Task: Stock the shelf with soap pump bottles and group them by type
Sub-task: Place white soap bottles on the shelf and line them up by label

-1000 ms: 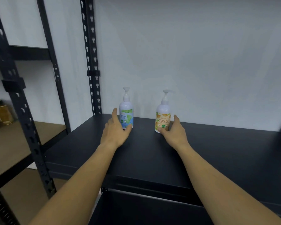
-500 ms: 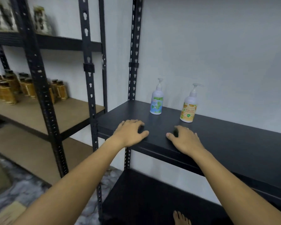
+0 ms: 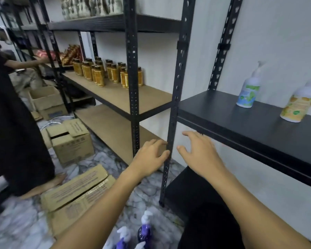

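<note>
Two white pump bottles stand upright on the black shelf at the right: one with a blue-green label and, to its right, one with a yellow-orange label. Both of my hands hang empty in the air below and left of that shelf's front edge. My left hand has loosely spread fingers in front of the black upright post. My right hand is open, palm down. At the bottom edge, purple pump bottles stand on the floor.
A black perforated post runs between my hands. A wooden shelf to the left holds several amber jars. Cardboard boxes lie on the marble floor. Another person in dark clothes stands at the left.
My hands have let go of the two bottles and pulled back off the black shelf, down and to the left. My view has swung left and downward, bringing the floor and purple bottles into sight.
</note>
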A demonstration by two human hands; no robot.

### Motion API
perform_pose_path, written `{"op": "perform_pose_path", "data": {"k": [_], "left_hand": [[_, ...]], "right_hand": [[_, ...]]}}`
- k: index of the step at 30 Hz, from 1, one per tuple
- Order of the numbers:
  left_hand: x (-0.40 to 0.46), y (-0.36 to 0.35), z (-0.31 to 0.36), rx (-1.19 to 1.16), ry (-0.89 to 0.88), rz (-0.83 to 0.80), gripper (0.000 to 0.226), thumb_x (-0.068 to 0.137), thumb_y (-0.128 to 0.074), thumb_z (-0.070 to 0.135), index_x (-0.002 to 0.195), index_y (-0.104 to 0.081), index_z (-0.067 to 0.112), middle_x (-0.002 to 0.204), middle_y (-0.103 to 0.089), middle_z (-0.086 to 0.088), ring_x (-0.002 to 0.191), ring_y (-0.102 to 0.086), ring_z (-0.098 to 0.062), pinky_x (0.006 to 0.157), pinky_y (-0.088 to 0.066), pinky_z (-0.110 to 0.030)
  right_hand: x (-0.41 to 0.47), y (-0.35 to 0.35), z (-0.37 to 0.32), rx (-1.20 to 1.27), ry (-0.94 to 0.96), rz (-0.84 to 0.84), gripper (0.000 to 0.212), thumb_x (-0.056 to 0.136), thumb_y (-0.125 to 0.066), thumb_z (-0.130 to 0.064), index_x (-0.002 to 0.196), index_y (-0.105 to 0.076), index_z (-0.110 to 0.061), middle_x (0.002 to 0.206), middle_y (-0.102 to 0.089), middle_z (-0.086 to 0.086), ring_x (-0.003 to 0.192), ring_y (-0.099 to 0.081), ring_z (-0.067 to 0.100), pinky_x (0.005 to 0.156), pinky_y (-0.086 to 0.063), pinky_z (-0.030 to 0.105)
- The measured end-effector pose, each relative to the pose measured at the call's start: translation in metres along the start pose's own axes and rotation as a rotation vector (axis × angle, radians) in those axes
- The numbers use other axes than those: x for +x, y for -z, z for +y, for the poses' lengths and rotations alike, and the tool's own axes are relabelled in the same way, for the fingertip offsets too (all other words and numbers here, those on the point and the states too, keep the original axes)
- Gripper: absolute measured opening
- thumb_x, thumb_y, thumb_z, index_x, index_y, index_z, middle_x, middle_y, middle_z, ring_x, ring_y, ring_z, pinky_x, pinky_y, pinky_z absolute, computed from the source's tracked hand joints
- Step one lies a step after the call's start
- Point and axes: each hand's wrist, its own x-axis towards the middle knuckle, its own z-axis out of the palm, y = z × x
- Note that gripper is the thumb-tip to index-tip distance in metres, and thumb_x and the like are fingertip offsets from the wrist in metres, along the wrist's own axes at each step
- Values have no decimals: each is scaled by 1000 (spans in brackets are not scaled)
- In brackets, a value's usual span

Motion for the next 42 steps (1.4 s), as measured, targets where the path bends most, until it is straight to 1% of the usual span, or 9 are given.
{"op": "perform_pose_path", "data": {"k": [4, 7, 10, 14, 20, 26, 30, 37, 42], "left_hand": [[-44, -7, -55, -15, 168, -22, 44, 96, -47, 46, 131, -57, 21, 128, -59, -3, 116, -54, -20, 96, -44, -34], [-82, -18, -90, -36, 289, -28, 54, 90, -42, 52, 128, -60, 17, 125, -63, -5, 117, -55, -21, 96, -44, -33], [-123, -38, -123, -78, 429, -16, 43, 94, -50, 42, 126, -62, 16, 125, -63, -7, 115, -57, -22, 95, -42, -31], [-170, -67, -151, -167, 557, -6, 34, 96, -57, 25, 126, -63, 13, 125, -66, -5, 115, -59, -21, 92, -43, -27], [-221, -102, -177, -247, 752, -7, 32, 96, -57, 21, 126, -63, 15, 129, -63, 0, 119, -57, -19, 90, -40, -24], [-237, -123, -205, -291, 872, 6, 29, 93, -58, 13, 121, -65, 14, 124, -65, -1, 114, -59, -20, 96, -44, -29], [-227, -147, -214, -277, 891, -24, 27, 91, -60, 15, 118, -66, 18, 121, -65, 4, 110, -60, -18, 90, -44, -27], [-196, -190, -228, -217, 890, -78, 31, 89, -62, 13, 119, -65, 19, 122, -62, 0, 110, -57, -16, 86, -38, -20], [-180, -210, -247, -107, 890, -162, 37, 86, -61, 11, 122, -64, 17, 125, -58, -4, 118, -52, -23, 93, -41, -27]], "right_hand": [[-8, -53, -26, 48, 42, -169, 52, 98, -52, -42, 145, -45, -21, 144, -50, 2, 133, -45, 22, 111, -36, 42], [-14, -96, -39, 56, 50, -292, 52, 96, -52, -43, 143, -47, -20, 142, -52, 4, 129, -49, 25, 105, -41, 44], [-21, -137, -48, 93, 21, -464, 53, 97, -53, -44, 143, -46, -19, 140, -53, 7, 126, -51, 28, 100, -46, 45], [-26, -182, -44, 114, -29, -623, 53, 98, -55, -42, 142, -48, -14, 138, -55, 10, 123, -53, 29, 100, -47, 42], [-52, -243, -10, 8, -145, -848, 46, 97, -57, -29, 136, -52, -5, 139, -54, 17, 124, -52, 33, 101, -44, 39], [-64, -290, 25, -25, -205, -893, 49, 96, -58, -28, 144, -47, -17, 145, -51, 10, 130, -49, 29, 103, -40, 31], [-57, -319, 45, -32, -235, -873, 50, 97, -54, -22, 146, -43, -21, 146, -49, 7, 132, -47, 27, 97, -38, 27], [-36, -375, 64, 148, -326, -860, 58, 94, -56, -17, 149, -39, -17, 146, -46, 11, 132, -47, 30, 104, -40, 34], [-22, -408, 74, 169, -382, -875, 61, 93, -56, -17, 150, -37, -18, 147, -42, 10, 132, -45, 29, 101, -42, 34]]}}
